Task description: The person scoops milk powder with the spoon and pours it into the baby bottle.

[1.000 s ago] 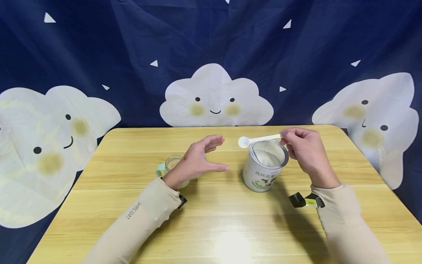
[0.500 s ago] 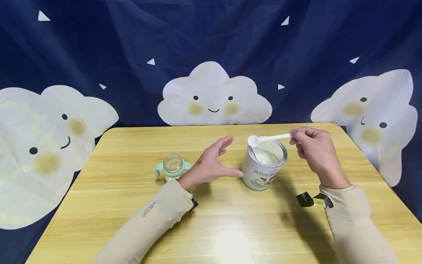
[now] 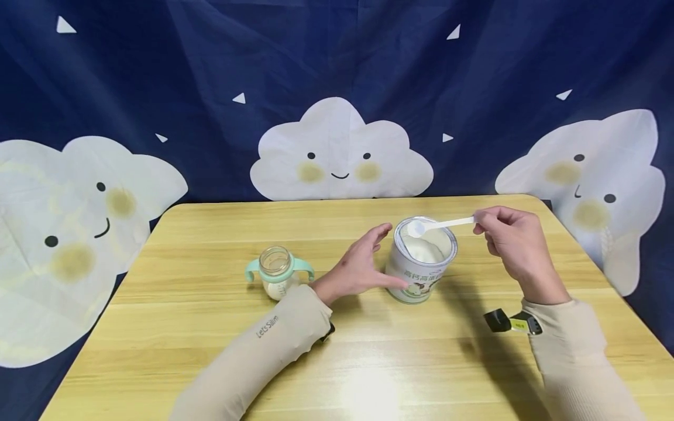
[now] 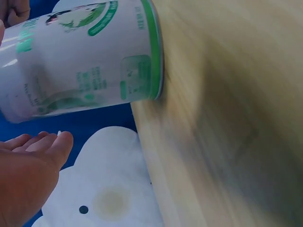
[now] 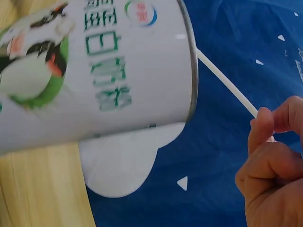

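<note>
A white milk powder can (image 3: 413, 278) with green print stands lidless on the table, pale powder (image 3: 423, 250) inside it. By the handle's end, my right hand (image 3: 518, 245) pinches a long white scoop (image 3: 450, 223), its bowl over the can's mouth. In the right wrist view the can (image 5: 137, 66) hides the scoop's bowl. My left hand (image 3: 358, 266) is at the can's left side, thumb and fingers spread around it. The left wrist view shows a gap between those fingers (image 4: 45, 146) and the can (image 4: 80, 61); whether the thumb touches I cannot tell.
A baby bottle (image 3: 277, 272) with mint-green handles and no cap stands left of my left hand, partly behind the sleeve. The wooden table (image 3: 210, 234) ends at a dark blue curtain (image 3: 210, 70) with cloud prints.
My left hand has moved right from beside the bottle to the can, uncovering the bottle. My right hand has shifted right, bringing the scoop's bowl from left of the can to over its opening.
</note>
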Available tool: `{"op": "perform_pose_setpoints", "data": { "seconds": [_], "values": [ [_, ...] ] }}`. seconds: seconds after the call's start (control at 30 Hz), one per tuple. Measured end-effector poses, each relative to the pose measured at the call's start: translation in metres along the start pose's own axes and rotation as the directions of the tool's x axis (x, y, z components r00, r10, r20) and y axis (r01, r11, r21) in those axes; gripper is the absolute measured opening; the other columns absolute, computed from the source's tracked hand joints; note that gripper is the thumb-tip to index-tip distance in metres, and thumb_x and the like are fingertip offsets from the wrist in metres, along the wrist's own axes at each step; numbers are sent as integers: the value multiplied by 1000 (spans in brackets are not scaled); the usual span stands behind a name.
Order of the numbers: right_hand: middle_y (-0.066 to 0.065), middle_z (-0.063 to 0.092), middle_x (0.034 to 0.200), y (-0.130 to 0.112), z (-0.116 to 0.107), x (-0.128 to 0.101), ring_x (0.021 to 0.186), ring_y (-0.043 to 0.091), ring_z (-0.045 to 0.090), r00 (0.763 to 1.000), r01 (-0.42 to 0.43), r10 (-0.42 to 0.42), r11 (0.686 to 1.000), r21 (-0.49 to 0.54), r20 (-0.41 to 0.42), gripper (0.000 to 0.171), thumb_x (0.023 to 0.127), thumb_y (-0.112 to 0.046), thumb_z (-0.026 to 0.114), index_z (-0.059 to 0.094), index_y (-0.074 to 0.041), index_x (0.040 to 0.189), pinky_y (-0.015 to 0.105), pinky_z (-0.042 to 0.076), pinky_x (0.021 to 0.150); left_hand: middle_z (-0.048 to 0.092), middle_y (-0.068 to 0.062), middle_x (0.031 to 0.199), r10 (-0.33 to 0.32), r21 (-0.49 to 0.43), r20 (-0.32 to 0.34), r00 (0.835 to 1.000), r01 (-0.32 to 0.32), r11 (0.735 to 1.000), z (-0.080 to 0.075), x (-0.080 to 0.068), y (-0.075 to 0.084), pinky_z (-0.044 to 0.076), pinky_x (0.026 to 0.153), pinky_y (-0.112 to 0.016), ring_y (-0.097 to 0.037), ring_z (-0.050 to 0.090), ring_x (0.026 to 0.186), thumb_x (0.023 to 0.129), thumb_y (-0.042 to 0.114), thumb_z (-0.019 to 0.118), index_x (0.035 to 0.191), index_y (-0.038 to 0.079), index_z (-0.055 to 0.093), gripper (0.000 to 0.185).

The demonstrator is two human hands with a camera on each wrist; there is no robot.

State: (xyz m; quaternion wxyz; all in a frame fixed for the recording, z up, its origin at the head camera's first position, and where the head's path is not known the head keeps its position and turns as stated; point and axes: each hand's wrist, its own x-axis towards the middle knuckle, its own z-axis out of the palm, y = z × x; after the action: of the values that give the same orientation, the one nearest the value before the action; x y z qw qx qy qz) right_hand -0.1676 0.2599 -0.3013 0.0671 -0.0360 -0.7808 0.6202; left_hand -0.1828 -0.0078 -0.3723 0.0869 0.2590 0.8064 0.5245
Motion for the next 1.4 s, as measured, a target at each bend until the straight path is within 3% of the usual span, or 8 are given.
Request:
{"op": "perform_pose_setpoints", "data": {
  "seconds": [0.1,0.2,0.4,0.57,0.7,0.9,1.07,1.4],
  "values": [
    [-11,63,65,4,-3,-2,46,6,41,998,59,-60,985,-160,2,20,96,-14,61,72,-15,79,23,32,42,31,-11,160,15,-11,-4,1000,-15,1000,5,4,-2,34,113,-29,-19,32,145,68,24,95,156,4,25,114],
    [-14,64,66,9,-2,-4,48,7,45,986,165,-167,939,-302,20,17,96,-16,63,73,-7,86,23,35,42,34,-9,159,32,-16,-10,999,-32,999,10,8,-5,35,113,-28,-16,35,143,68,25,95,156,6,26,114],
    [-4,69,70,17,2,-8,60,3,54,912,401,-396,804,-440,106,13,94,-9,67,73,0,87,17,38,49,45,0,150,65,-7,-35,997,-65,998,19,14,-9,38,110,-30,-11,43,135,64,27,97,155,13,31,113],
    [7,71,78,19,2,-8,66,-1,55,860,504,-466,711,-491,208,10,96,-7,67,74,-3,90,13,42,54,48,1,147,61,2,-54,997,-61,998,23,15,-10,39,109,-30,-10,45,132,64,28,97,154,15,33,111],
    [3,71,80,21,1,-7,68,0,57,801,591,-522,617,-520,292,6,92,0,69,74,-3,92,10,44,58,51,-1,144,44,2,-65,997,-44,999,26,15,-11,41,108,-30,-11,49,129,64,26,97,153,12,35,109],
    [-5,61,72,22,1,-7,58,4,44,679,720,-638,483,-499,363,2,91,-1,72,73,-2,92,13,37,51,57,0,135,-7,-8,-75,997,6,1000,27,15,-11,45,102,-29,-9,54,118,66,25,96,150,11,39,103],
    [-6,64,78,20,3,-6,65,5,52,568,803,-693,351,-481,443,3,90,-3,73,71,-3,92,16,44,59,57,1,135,-23,-11,-73,997,22,1000,26,16,-9,45,101,-29,-9,55,117,66,26,96,149,12,41,101],
    [-13,54,76,8,10,-10,64,2,47,523,839,-626,258,-480,578,19,78,4,78,70,-11,87,24,44,55,57,2,135,-47,-20,-65,997,46,999,24,17,-8,44,103,-30,-8,54,120,66,27,96,150,14,40,102]
  ]
}}
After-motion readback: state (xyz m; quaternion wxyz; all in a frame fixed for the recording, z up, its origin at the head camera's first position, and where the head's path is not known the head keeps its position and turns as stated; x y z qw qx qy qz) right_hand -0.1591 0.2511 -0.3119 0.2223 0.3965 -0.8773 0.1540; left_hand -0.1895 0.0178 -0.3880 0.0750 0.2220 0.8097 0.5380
